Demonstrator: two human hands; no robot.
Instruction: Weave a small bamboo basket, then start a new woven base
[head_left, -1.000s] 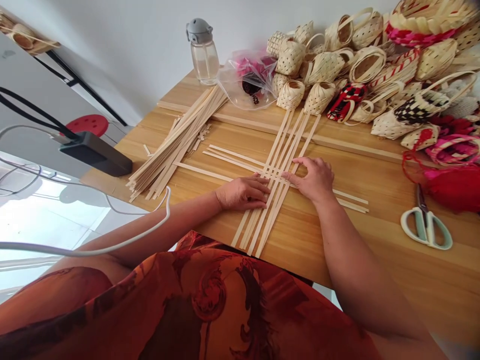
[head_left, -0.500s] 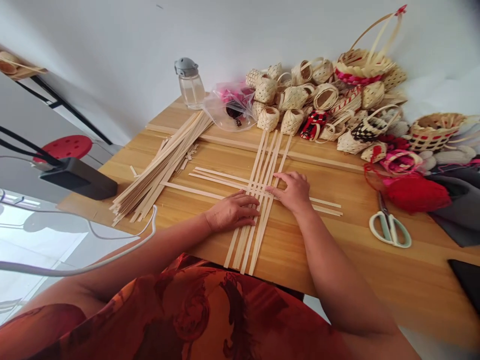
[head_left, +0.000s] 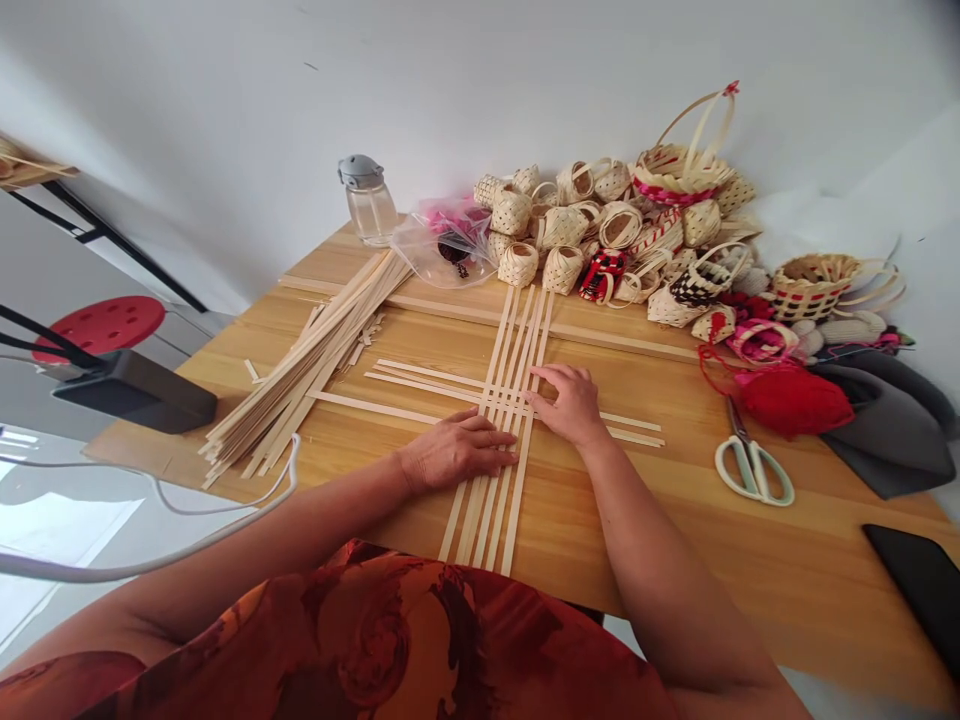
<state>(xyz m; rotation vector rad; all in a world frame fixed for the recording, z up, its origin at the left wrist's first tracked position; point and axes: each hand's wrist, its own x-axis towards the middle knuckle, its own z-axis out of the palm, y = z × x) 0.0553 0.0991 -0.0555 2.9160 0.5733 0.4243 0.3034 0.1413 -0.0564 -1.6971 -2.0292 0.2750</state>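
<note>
Several pale flat strips (head_left: 487, 510) run lengthwise on the wooden table, crossed by several sideways strips (head_left: 427, 380) in a small woven patch. My left hand (head_left: 461, 450) lies over the lengthwise strips just below the crossing, its fingers spread flat. At the patch's right edge my right hand (head_left: 566, 400) rests with thumb and forefinger apart, their tips touching the rightmost lengthwise strip. The palm hides part of the sideways strips, whose ends show to its right.
Left lies a bundle of loose strips (head_left: 315, 365), with a black box (head_left: 135, 390) beyond. Small woven baskets (head_left: 562, 225), a bottle (head_left: 369, 205) and a plastic bag (head_left: 442, 245) stand behind. Right are scissors (head_left: 754, 468), red yarn (head_left: 795, 398) and a dark flat object (head_left: 915, 575).
The camera view has shifted, so the table things appear lower and further left. The rightmost lengthwise strip lies straighter beside the others. Both hands remain at the woven patch.
</note>
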